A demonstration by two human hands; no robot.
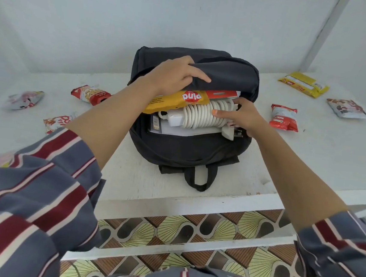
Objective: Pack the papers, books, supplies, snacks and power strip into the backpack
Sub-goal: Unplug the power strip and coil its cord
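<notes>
- Head view: backpack (pixel 187 152) lies open on table (pixel 310 155).
- Inside its mouth, right hand (pixel 244 117) grips coiled power strip (pixel 200 115), thumb across the cord.
- Beyond, left hand (pixel 172 74) holds flap (pixel 228 75) up, fingers curled under.
- Farther out, snacks (pixel 284 117) lie scattered.

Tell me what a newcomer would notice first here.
The open black backpack sits at centre, with the right hand gripping a white cord-wrapped power strip in its mouth. The left hand holds the flap up above a yellow snack pack, and loose snack packets lie on both sides.
</notes>
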